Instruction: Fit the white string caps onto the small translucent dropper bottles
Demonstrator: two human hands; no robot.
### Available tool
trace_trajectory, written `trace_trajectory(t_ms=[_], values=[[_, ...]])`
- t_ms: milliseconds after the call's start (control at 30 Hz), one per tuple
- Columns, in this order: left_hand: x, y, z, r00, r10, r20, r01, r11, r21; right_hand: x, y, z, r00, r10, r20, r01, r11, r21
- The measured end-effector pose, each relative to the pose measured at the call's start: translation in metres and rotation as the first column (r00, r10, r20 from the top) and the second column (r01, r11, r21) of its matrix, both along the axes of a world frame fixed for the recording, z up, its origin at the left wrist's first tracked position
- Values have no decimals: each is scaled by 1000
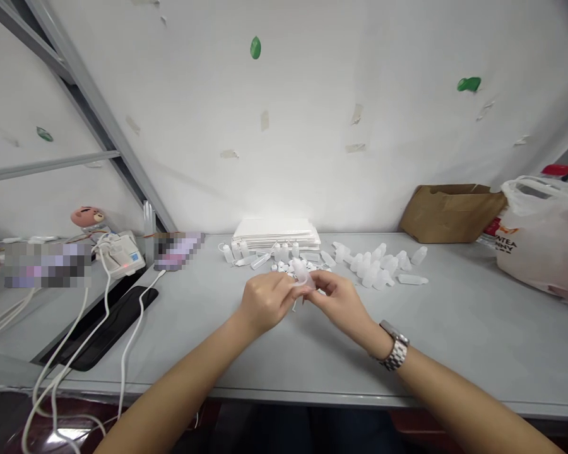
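Both of my hands meet over the grey table, around one translucent plastic bottle (302,272) that tilts between them. My left hand (267,301) has its fingers closed at the bottle's left side. From the right, my right hand (335,299) pinches its lower part; a metal watch is on that wrist. Small white caps (283,267) lie just behind my fingers, partly hidden. More translucent bottles (372,270) are heaped to the right, most without a visible cap. Several bottles with caps (227,253) stand or lie in front of a white stack.
A stack of white sheets or trays (277,232) rests against the wall. A brown cardboard box (449,214) and a white plastic bag (539,246) are at the right. White cables (125,334), a power strip (122,255) and a black phone-like slab (113,328) occupy the left.
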State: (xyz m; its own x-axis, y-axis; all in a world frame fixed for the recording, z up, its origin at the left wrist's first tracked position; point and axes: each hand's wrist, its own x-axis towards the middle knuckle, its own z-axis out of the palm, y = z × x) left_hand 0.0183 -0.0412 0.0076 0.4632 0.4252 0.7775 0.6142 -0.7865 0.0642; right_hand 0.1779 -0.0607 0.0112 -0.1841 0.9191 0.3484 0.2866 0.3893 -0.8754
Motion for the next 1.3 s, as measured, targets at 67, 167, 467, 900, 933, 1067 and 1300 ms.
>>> trace_trajectory(t_ms=[67, 167, 467, 900, 933, 1067, 1300], values=[[-3, 0, 1, 990, -1, 144, 16, 994, -110, 3, 3, 7, 970, 141, -198, -175, 970, -166], [-5, -1, 3, 931, 36, 364, 84, 947, -309, 5, 6, 10, 866, 273, -418, -397, 885, -245], [3, -2, 15, 776, 70, 626, 467, 604, -646, 2, 4, 4, 772, 374, -514, -569, 768, -295], [9, -3, 15, 726, 35, 687, 661, 239, -711, -1, 5, -4, 880, 335, -338, -442, 838, -321], [8, -3, 16, 726, 23, 688, 669, 211, -713, -1, 5, -5, 881, 337, -331, -441, 839, -319], [2, -1, 20, 721, -15, 693, 691, 96, -717, 0, 6, -8, 887, 354, -298, -439, 846, -304], [3, 0, 19, 692, 29, 721, 718, 76, -692, 2, 5, 0, 885, 347, -310, -434, 857, -279]])
